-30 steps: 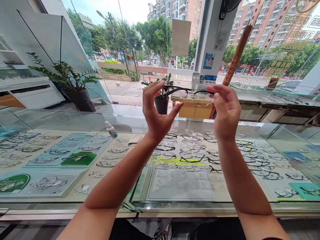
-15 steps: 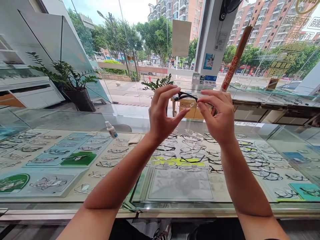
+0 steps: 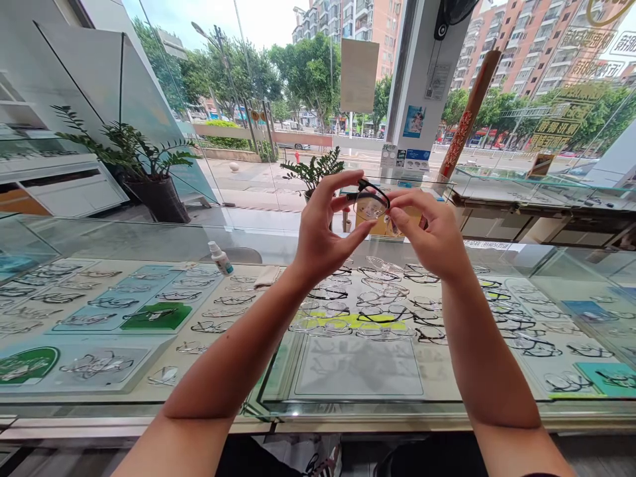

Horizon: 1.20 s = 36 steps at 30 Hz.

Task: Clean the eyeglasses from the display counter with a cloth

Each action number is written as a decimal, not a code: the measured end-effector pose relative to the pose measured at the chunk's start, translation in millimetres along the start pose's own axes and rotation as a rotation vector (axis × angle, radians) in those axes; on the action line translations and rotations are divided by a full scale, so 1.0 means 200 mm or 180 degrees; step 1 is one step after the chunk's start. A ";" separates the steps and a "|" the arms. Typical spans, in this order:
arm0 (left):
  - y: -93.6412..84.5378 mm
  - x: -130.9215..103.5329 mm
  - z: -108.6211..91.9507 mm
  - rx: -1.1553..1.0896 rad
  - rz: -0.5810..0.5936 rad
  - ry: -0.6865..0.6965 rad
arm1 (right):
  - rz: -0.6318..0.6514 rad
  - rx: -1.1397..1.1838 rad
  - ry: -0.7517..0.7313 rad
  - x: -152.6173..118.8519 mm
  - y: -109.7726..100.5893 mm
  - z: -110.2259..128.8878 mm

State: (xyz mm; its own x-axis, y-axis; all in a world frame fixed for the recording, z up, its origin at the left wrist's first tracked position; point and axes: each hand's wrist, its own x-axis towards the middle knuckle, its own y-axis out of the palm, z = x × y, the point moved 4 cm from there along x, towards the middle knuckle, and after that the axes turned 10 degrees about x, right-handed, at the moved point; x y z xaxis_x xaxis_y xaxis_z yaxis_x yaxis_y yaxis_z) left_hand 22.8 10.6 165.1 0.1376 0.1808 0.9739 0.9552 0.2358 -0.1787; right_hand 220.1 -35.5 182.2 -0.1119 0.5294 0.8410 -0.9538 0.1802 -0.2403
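A pair of eyeglasses [image 3: 381, 193] with a dark upper rim and clear lenses is held up above the glass counter, at an angle. My left hand [image 3: 325, 225] grips its left end, index finger on top and thumb below the lens. At the middle of the frame, my right hand [image 3: 432, 228] pinches it between thumb and fingers. The far side of the glasses is partly hidden behind the right fingers. Below both hands, rows of eyeglass frames [image 3: 382, 313] lie in the display case.
The glass counter [image 3: 149, 232] spans the view. On it stand a white spray bottle [image 3: 221, 258] and a folded pale cloth [image 3: 268, 277]. Potted plants [image 3: 156, 192] are beyond, by the window. A second glass counter [image 3: 527, 205] stands at the back right.
The glasses have turned in my hands, so one lens faces me more and the dark rim tilts steeper. My right hand has shifted slightly down and left.
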 end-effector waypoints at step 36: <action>0.04 -0.01 -0.07 -0.0722 0.0269 -0.1702 | -0.0683 -0.0837 -0.0807 -0.05 0.13 0.06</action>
State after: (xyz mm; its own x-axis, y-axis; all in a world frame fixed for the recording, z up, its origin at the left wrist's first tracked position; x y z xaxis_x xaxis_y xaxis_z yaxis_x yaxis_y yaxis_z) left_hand 33.9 -0.8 163.2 0.1208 0.6607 0.7409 0.9870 0.0000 -0.1609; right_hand 193.9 -46.4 173.4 -0.0149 0.2421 0.9701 -0.8630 0.4869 -0.1348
